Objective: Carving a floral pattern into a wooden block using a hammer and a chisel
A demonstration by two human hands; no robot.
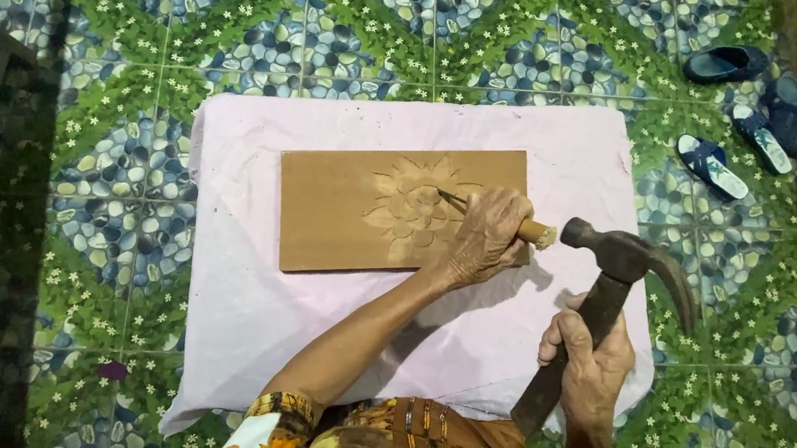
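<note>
The left hand (486,236) was wrapped tight around a slim wooden-handled chisel (476,212), its tip on the flower relief carved in the flat brown wooden board (342,209). The right hand (588,361) was clenched low on the dark handle of a steel claw hammer (606,271), its head just beside the chisel's frayed butt. The hammer looked head-heavy, the board stiff and light, lying on a pale pink cloth (237,316) over the pebble-and-leaf patterned tile floor (146,29).

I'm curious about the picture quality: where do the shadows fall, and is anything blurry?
Head view: soft, even light; the left hand and hammer cast faint shadows on the pink cloth; the left edge is dark; the carved board is sharp.
</note>
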